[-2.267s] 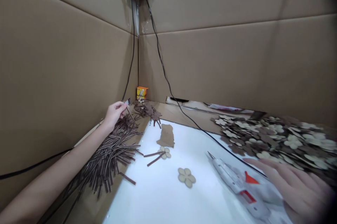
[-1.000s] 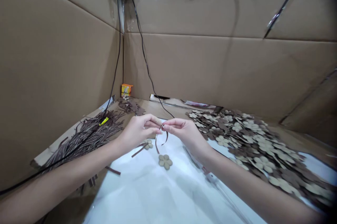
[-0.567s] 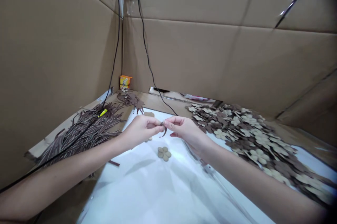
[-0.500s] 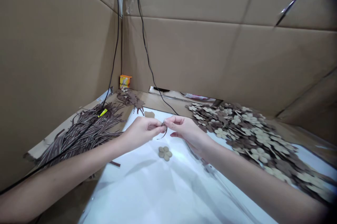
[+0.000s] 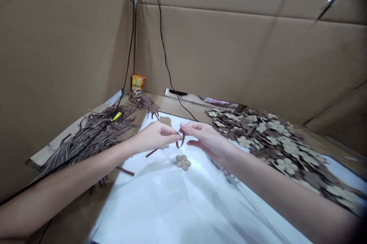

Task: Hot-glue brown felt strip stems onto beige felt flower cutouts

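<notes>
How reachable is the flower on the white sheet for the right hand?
Probably yes: the flower lies just below the right hand, nothing between them. That hand shares a brown strip with the left hand, though, and would likely let go first.

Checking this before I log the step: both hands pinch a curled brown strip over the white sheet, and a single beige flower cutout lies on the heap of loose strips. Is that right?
Not quite. The head view shows the beige flower cutout lying on the white sheet, apart from the heap of loose strips. The rest stands: the left hand and right hand pinch the curled brown strip over the sheet.
</notes>
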A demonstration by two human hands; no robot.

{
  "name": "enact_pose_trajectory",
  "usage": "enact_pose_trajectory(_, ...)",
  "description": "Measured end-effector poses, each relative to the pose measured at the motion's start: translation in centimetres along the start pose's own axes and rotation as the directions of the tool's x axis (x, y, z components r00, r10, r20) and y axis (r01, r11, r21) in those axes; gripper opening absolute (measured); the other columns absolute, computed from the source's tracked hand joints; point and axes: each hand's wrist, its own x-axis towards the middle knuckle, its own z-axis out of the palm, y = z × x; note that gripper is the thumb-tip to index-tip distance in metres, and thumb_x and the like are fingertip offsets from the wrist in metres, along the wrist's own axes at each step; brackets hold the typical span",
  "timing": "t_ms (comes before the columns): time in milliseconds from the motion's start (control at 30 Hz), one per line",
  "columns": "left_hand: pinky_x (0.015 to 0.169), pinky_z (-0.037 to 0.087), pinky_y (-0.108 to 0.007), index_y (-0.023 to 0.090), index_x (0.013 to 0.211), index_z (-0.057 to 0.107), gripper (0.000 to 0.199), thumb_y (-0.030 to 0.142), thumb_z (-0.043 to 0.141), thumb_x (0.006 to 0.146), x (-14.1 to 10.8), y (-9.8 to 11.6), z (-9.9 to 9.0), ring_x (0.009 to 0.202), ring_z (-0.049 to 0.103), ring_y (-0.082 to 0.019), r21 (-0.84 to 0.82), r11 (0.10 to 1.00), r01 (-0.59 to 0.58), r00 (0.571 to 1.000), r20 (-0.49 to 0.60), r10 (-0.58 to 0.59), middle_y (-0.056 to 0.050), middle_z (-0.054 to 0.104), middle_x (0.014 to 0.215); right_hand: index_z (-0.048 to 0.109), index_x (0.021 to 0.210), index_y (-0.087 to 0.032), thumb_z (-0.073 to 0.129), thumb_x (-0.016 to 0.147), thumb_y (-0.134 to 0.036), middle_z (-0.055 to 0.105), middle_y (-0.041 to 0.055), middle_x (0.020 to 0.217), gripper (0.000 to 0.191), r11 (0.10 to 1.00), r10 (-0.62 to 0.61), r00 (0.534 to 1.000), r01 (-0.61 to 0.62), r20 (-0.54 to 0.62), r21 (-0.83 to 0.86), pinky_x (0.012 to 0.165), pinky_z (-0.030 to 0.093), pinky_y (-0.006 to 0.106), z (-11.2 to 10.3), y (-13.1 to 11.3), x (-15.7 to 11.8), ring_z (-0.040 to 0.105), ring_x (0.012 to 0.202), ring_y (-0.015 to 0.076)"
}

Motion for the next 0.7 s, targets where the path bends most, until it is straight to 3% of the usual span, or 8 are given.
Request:
enact_pose_trajectory(67,0.043,0.024,-0.019,0.012,0.069,0.064,0.032,0.043,0.056,0.076,0.0,-0.1,0.3,0.048,0.036,-0.007,-0.064,0.998,-0.011,0.999,-0.041,0.009,0.004,0.045,0.054,0.058,0.065,-0.018,0.070,0.067,-0.044,0.057,-0.0023,0.073,0.029,1.000,-0.007,1.000,0.007,-0.003,0.030,0.066,0.033,0.026,0.4,-0.1,-0.1,0.049,0.072,0.0123)
enact_pose_trajectory(200,0.053,0.037,-0.020,0.010,0.080,0.068,0.030,0.039,0.062,0.072,-0.2,-0.2,1.0,0.059,0.050,-0.011,-0.161,0.986,-0.048,0.966,-0.260,0.004,-0.001,0.059,0.065,0.052,0.062,-0.018,0.070,0.069,-0.040,0.055,-0.0038,0.073,0.029,0.995,-0.020,1.000,0.020,-0.001,0.094,0.065,0.031,0.024,1.3,-0.1,-0.4,0.047,0.073,0.0107)
enact_pose_trajectory(300,0.057,0.040,-0.020,0.011,0.078,0.069,0.025,0.034,0.059,0.076,-0.5,-0.1,1.3,0.063,0.053,-0.013,-0.068,0.993,-0.095,0.938,-0.340,0.067,-0.001,0.060,0.066,0.051,0.062,-0.019,0.071,0.069,-0.038,0.053,-0.0042,0.074,0.028,0.991,-0.007,1.000,0.007,0.002,0.136,0.065,0.031,0.024,1.7,-0.1,-0.5,0.045,0.073,0.0105)
enact_pose_trajectory(400,0.050,0.035,-0.019,0.012,0.066,0.066,0.028,0.033,0.054,0.080,-0.7,0.0,1.3,0.054,0.049,-0.010,0.038,0.994,-0.099,0.943,-0.315,0.106,0.003,0.050,0.055,0.053,0.062,-0.019,0.071,0.068,-0.037,0.048,-0.0048,0.070,0.026,0.985,0.013,1.000,-0.012,-0.003,0.174,0.063,0.031,0.023,1.8,-0.2,-0.4,0.043,0.070,0.0103)
enact_pose_trajectory(533,0.045,0.031,-0.018,0.013,0.061,0.062,0.032,0.038,0.054,0.079,-0.5,-0.2,1.1,0.047,0.044,-0.008,-0.060,0.992,-0.107,0.966,-0.240,0.090,0.004,0.044,0.050,0.059,0.068,-0.019,0.071,0.068,-0.039,0.047,-0.0043,0.069,0.023,0.979,0.049,0.999,-0.051,0.017,0.196,0.061,0.031,0.024,1.8,-0.1,-0.2,0.042,0.068,0.0106)
enact_pose_trajectory(700,0.043,0.027,-0.019,0.011,0.060,0.064,0.037,0.045,0.058,0.076,-0.3,-0.6,0.8,0.045,0.041,-0.008,-0.125,0.989,-0.084,0.981,-0.182,0.060,0.003,0.048,0.049,0.059,0.066,-0.019,0.072,0.067,-0.038,0.052,-0.0039,0.067,0.023,0.978,0.075,0.996,-0.083,0.053,0.189,0.062,0.032,0.024,1.7,-0.1,0.0,0.045,0.068,0.0109)
